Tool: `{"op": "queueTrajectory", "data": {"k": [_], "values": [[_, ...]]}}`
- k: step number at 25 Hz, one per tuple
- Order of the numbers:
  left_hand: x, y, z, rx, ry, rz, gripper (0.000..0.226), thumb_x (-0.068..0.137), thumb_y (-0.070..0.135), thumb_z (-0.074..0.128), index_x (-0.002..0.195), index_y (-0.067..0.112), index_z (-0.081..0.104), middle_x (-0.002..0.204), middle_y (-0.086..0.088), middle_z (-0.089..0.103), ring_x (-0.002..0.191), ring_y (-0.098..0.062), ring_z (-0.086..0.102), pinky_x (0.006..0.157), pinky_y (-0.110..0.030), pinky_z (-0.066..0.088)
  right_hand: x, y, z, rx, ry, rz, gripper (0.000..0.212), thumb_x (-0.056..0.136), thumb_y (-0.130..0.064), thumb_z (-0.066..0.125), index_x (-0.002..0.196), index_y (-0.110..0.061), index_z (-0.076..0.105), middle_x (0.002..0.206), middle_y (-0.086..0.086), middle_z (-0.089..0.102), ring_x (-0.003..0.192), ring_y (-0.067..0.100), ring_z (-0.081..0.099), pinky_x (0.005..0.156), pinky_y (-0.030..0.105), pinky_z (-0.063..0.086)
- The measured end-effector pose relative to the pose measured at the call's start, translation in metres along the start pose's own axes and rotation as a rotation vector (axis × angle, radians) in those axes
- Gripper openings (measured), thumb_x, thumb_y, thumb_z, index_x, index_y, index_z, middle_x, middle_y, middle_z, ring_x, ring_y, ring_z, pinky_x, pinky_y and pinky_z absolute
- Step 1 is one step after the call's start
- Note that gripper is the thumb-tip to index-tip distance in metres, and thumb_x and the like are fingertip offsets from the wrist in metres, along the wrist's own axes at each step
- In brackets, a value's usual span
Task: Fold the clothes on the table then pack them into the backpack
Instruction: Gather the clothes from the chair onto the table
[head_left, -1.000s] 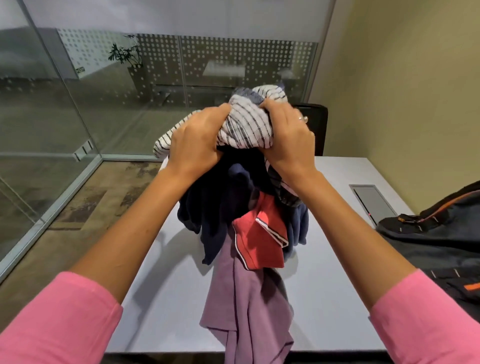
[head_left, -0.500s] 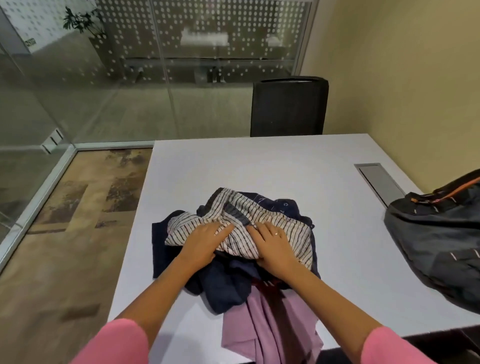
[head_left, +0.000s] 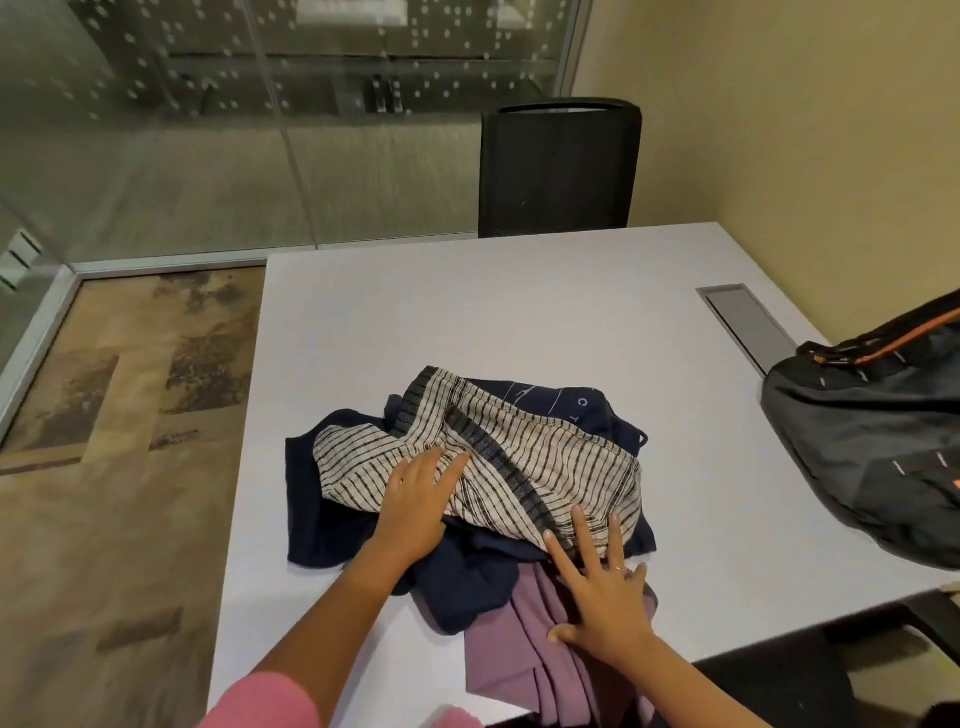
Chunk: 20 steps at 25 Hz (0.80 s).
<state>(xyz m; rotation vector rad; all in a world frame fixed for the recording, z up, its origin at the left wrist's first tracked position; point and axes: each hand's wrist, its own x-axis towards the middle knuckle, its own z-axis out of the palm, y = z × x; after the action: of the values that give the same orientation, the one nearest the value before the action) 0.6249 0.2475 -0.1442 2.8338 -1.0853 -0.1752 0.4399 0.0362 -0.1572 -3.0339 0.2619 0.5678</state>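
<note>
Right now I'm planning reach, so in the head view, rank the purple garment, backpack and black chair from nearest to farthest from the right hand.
1. Purple garment: directly under the right hand.
2. Backpack: at the table's right edge.
3. Black chair: beyond the table's far side.

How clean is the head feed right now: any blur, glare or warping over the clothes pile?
Head view: the striped top and both hands are sharp; soft, even light with faint shadows on the table; the glass wall is smeared and reflective; wide-angle bending curves the table edges and the backpack.
</note>
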Motion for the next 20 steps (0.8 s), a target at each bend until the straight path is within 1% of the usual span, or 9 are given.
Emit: {"op": "queueTrajectory", "data": {"k": [3,4,6,8,9,11,14,16,20], "values": [[0.004,0.002,0.006,-0.031,0.01,-0.038,0.107,0.044,0.0,0.081,0.141,0.021,0.039,0.133,-0.016,0.052,0.123,-0.034,0.051,0.101,-0.052,0.039,0.011,-0.002,0.003,0.097,-0.03,0.002,0.15,0.04,-0.058,0.088,0.15,-0.038,-0.011,0.16,0.006,-0.017,0.14,0.054,-0.008,0.074,0.064,0.052],[0.005,0.001,0.007,-0.033,0.015,-0.053,0.106,0.045,-0.001,0.08,0.141,0.021,0.04,0.133,-0.016,0.052,0.123,-0.034,0.051,0.101,-0.052,0.04,0.016,-0.002,0.002,0.111,-0.017,-0.001,0.152,0.039,-0.046,0.092,0.15,-0.037,-0.011,0.16,0.007,-0.018,0.139,0.056,0.0,0.071,0.059,0.055],[0.009,0.0,0.008,-0.039,0.029,-0.077,0.105,0.046,0.0,0.079,0.141,0.021,0.04,0.132,-0.015,0.053,0.123,-0.034,0.052,0.1,-0.052,0.041,0.03,0.005,-0.006,0.071,-0.007,-0.005,0.15,0.033,-0.014,0.092,0.153,-0.034,0.004,0.161,0.009,-0.008,0.13,0.06,0.03,0.05,0.043,0.058],[0.011,-0.001,0.008,-0.057,0.027,-0.095,0.105,0.047,0.005,0.083,0.142,0.021,0.039,0.132,-0.014,0.053,0.123,-0.033,0.052,0.099,-0.051,0.042,0.045,0.024,-0.017,-0.014,0.049,-0.064,0.135,0.038,0.015,0.075,0.151,-0.036,0.019,0.162,0.007,-0.004,0.117,0.057,0.048,0.037,0.03,0.05],[0.013,-0.001,0.008,-0.07,0.03,-0.101,0.105,0.048,0.009,0.085,0.142,0.021,0.039,0.132,-0.014,0.053,0.122,-0.032,0.053,0.099,-0.051,0.042,0.055,0.036,-0.027,-0.064,0.091,-0.114,0.127,0.042,0.021,0.064,0.149,-0.037,0.026,0.162,0.005,-0.002,0.111,0.054,0.053,0.035,0.026,0.045],[0.019,-0.003,0.008,-0.092,0.027,-0.137,0.105,0.049,0.017,0.088,0.142,0.02,0.039,0.132,-0.015,0.054,0.121,-0.033,0.054,0.097,-0.052,0.043,0.08,0.059,-0.049,-0.162,0.161,-0.184,0.119,0.048,0.025,0.055,0.146,-0.039,0.033,0.161,0.008,0.006,0.094,0.044,0.059,0.036,0.026,0.038],[0.029,-0.006,0.007,-0.114,0.031,-0.242,0.105,0.052,0.023,0.09,0.144,0.018,0.039,0.134,-0.017,0.052,0.121,-0.035,0.053,0.098,-0.052,0.042,0.119,0.071,-0.077,-0.176,0.186,-0.208,0.116,0.055,0.022,0.068,0.145,-0.043,0.034,0.154,0.023,0.024,0.076,0.036,0.058,0.037,0.032,0.039],[0.034,-0.006,0.003,-0.138,0.046,-0.314,0.101,0.059,0.023,0.087,0.146,0.018,0.036,0.14,-0.018,0.047,0.127,-0.036,0.048,0.103,-0.052,0.037,0.136,0.064,-0.089,-0.151,0.178,-0.209,0.114,0.059,0.018,0.071,0.146,-0.043,0.03,0.153,0.026,0.025,0.082,0.039,0.061,0.04,0.032,0.043],[0.035,-0.005,0.003,-0.149,0.056,-0.342,0.107,0.054,0.028,0.088,0.145,0.02,0.032,0.137,-0.019,0.048,0.122,-0.038,0.051,0.099,-0.053,0.04,0.145,0.047,-0.081,-0.044,0.144,-0.22,0.103,0.074,0.006,0.067,0.15,-0.04,0.015,0.159,0.021,0.0,0.106,0.046,0.052,0.06,0.039,0.05]]}}
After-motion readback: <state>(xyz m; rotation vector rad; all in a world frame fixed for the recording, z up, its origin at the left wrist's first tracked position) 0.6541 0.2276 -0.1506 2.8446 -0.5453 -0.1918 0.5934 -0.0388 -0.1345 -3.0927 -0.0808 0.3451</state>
